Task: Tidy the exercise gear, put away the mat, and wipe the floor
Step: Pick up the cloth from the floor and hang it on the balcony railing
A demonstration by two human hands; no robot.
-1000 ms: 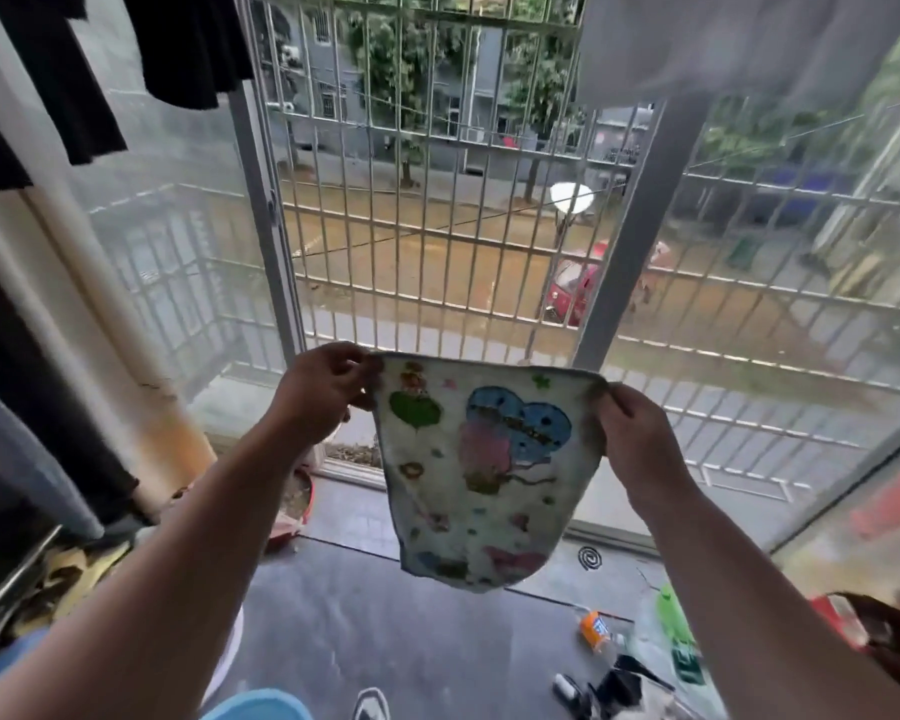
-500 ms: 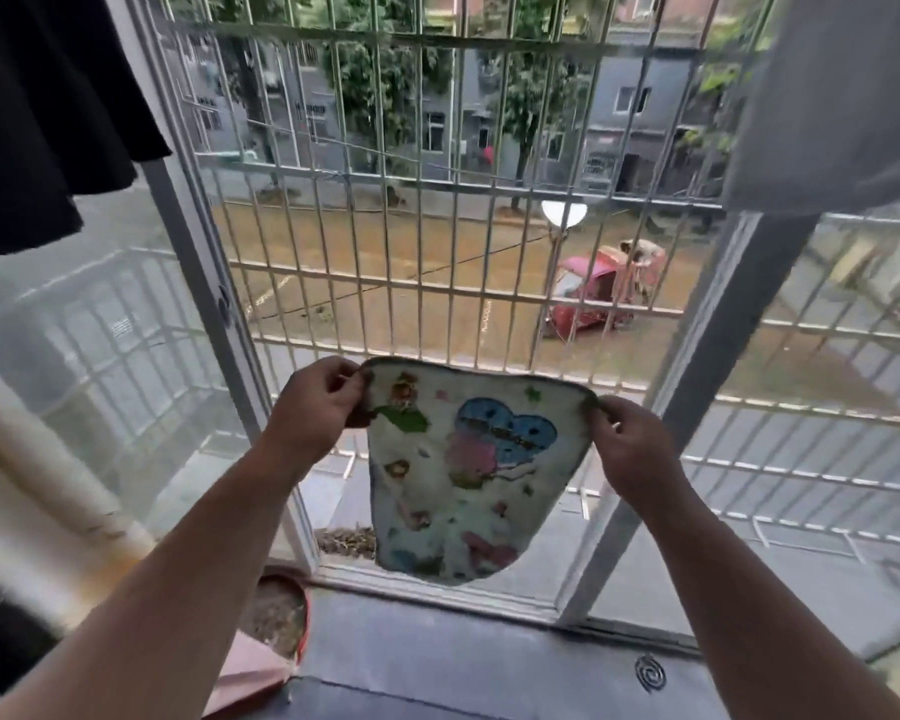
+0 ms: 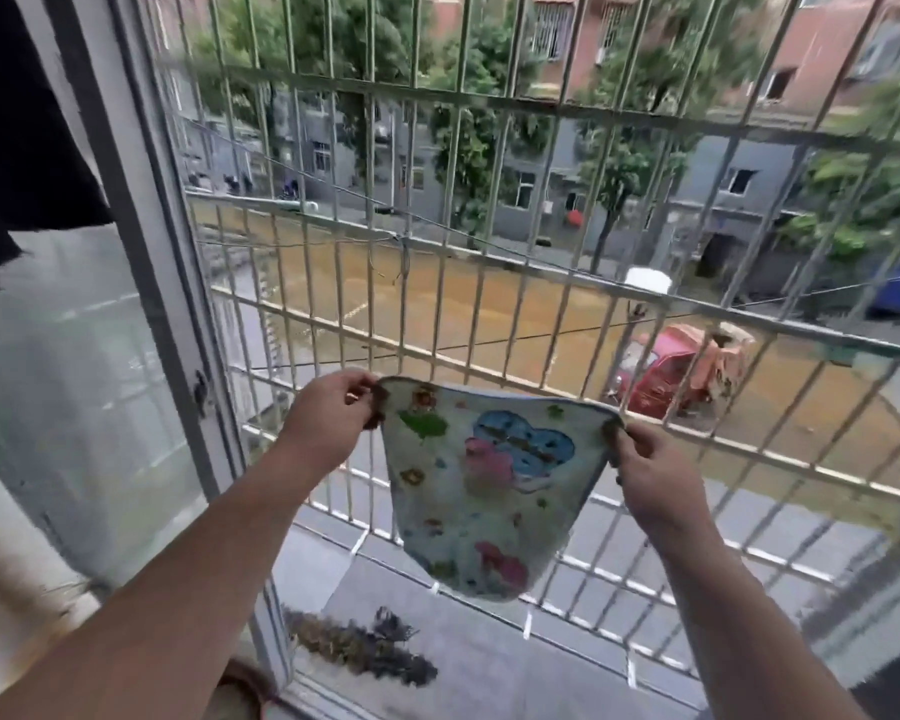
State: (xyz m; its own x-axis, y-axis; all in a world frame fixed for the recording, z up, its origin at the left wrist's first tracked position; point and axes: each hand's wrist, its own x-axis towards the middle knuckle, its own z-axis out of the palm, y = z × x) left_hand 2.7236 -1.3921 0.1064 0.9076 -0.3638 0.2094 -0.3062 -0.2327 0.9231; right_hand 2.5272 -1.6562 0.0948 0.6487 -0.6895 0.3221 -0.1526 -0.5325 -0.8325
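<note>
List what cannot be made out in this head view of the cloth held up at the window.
- Small white cloth with cartoon prints: printed figures blurred; far face hidden.
- Left hand and right hand: fingertips behind the cloth corners hidden.
- Black hanging garment: cut off by the top and left edges.
- Red vehicle outside: crossed by the grey metal window bars, blurred.
- Floor: out of view.

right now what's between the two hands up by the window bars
In the head view, only the printed cloth spans that stretch: the left hand pinches one top corner, the right hand the other, in front of the window bars.
</note>
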